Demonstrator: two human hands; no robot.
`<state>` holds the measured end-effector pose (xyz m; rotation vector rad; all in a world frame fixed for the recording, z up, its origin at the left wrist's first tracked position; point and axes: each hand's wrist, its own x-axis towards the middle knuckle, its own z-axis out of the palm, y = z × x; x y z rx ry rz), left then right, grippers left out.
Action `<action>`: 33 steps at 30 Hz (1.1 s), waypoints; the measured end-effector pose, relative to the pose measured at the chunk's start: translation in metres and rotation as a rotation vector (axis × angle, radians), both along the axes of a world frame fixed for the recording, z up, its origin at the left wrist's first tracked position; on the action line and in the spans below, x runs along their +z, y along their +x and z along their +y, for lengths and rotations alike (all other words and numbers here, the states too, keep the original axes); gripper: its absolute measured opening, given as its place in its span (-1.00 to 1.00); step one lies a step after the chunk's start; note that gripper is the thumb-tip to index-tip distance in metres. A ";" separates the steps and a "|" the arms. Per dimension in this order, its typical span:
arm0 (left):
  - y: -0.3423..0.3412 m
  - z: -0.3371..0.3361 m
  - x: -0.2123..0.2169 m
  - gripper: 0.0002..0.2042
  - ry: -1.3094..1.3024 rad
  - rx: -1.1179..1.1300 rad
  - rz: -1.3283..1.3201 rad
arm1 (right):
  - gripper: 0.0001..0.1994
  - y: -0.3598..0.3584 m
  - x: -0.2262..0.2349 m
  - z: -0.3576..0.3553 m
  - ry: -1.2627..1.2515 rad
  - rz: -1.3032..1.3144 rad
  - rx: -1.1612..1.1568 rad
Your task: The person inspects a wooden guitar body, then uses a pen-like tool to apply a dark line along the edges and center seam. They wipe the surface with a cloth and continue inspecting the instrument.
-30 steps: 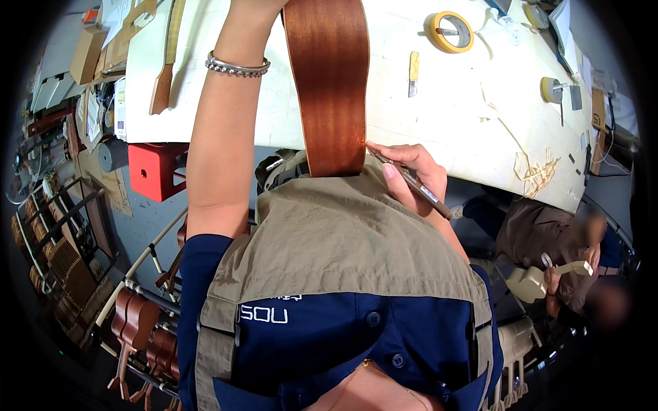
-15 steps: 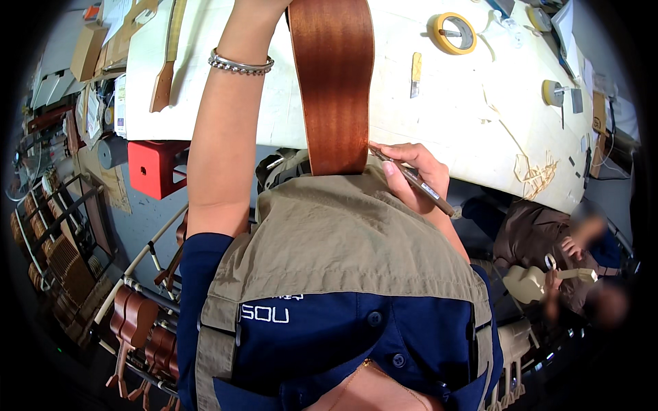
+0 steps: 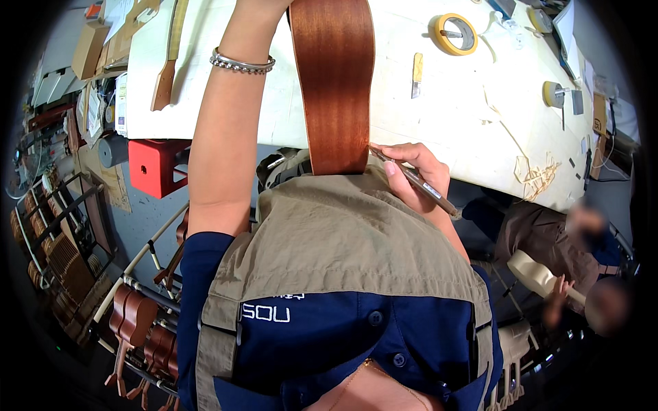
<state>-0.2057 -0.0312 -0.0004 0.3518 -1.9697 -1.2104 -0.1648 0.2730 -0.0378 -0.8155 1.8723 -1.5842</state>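
Observation:
A reddish-brown wooden ukulele body point(image 3: 334, 82) shows its curved side to me, its near end against my apron. My right hand point(image 3: 419, 170) pinches a brown pen point(image 3: 428, 188) between thumb and fingers. The pen's tip is at the right edge of the wood, near its lower end. My left arm reaches up along the body's left side. At the top edge of the picture only a sliver of my left hand point(image 3: 264, 3) shows beside the body; its fingers are cut off.
On the white table point(image 3: 404, 123) lie a yellow tape roll point(image 3: 456, 34), a yellow-handled knife point(image 3: 417, 74), a wooden neck point(image 3: 164, 82) and pale shavings point(image 3: 538, 177). A red stool point(image 3: 154, 168) and racked ukulele bodies point(image 3: 130, 318) are at left. A co-worker holds a pale ukulele point(image 3: 531, 272) at right.
My hands, the pen and the brown body have hardly moved. At right, the co-worker has turned the pale ukulele, so its side now faces me.

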 end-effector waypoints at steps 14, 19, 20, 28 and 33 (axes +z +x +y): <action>-0.001 -0.002 -0.001 -0.54 -0.047 0.006 0.017 | -0.86 0.001 0.000 -0.001 0.022 -0.027 -0.015; 0.000 0.002 0.002 -0.55 0.002 0.015 -0.002 | -0.86 0.001 -0.001 0.002 0.035 -0.003 -0.004; 0.000 0.001 0.002 -0.55 -0.005 0.011 -0.003 | -0.87 0.001 0.000 0.001 0.044 -0.009 -0.002; 0.001 -0.001 0.002 -0.54 -0.040 0.026 -0.013 | -0.88 0.000 -0.001 0.001 0.025 -0.026 0.005; 0.000 -0.001 0.001 -0.54 -0.025 0.028 -0.020 | -0.88 0.001 0.000 0.001 0.016 -0.010 0.008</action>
